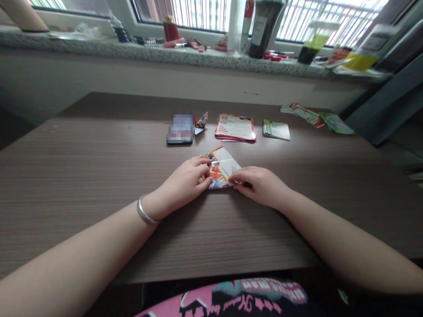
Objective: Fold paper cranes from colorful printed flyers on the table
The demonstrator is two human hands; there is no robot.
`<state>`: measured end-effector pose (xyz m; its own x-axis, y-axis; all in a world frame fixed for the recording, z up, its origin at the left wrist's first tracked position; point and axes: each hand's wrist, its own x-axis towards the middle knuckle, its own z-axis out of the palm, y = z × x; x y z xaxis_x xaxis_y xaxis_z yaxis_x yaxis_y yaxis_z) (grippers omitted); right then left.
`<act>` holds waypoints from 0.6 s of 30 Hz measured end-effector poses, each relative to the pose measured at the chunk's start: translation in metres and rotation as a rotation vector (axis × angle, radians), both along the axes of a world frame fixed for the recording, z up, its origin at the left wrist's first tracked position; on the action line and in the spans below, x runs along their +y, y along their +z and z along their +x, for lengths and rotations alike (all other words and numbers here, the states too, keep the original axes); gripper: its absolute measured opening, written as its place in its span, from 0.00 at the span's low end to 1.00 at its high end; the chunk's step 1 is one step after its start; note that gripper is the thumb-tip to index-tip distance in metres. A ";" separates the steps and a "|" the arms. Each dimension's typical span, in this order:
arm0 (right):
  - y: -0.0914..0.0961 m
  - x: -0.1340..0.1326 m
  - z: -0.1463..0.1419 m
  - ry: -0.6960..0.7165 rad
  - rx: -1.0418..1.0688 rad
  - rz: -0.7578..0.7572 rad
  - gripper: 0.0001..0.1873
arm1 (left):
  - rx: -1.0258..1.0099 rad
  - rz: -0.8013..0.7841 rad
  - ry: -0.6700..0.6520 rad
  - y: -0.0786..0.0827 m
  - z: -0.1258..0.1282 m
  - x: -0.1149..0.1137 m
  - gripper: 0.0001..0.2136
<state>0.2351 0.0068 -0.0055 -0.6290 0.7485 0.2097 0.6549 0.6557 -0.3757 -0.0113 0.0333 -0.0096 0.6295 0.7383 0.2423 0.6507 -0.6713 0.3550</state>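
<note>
A partly folded sheet of printed paper [222,168], white with orange and blue pictures, lies on the brown table [109,176] in front of me. On its left side rest the fingers of my left hand [190,178], bent over the edge with the thumb at the lower part. My right hand [259,182] pinches the paper's lower right corner between thumb and fingers. Creases run across the white part. A silver bangle [142,210] circles my left wrist. Just beyond the paper lies a stack of printed sheets [235,127].
Behind the paper are a phone [180,127] with a blurred screen, a small folded paper piece [201,123] and a smaller stack of cards [276,130]. Green and red leaflets [309,115] lie at the far right. Bottles and a dark jar [264,28] crowd the stone windowsill [139,52].
</note>
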 end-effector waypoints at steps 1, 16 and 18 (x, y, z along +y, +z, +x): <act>-0.001 0.000 -0.001 -0.041 -0.008 -0.005 0.09 | 0.007 0.016 0.004 0.000 -0.001 0.001 0.12; -0.005 -0.002 -0.001 0.060 -0.089 0.169 0.15 | 0.056 0.029 0.047 -0.002 -0.006 0.008 0.14; -0.005 -0.001 -0.001 0.057 -0.083 0.182 0.16 | 0.071 0.031 0.062 -0.001 -0.006 0.008 0.14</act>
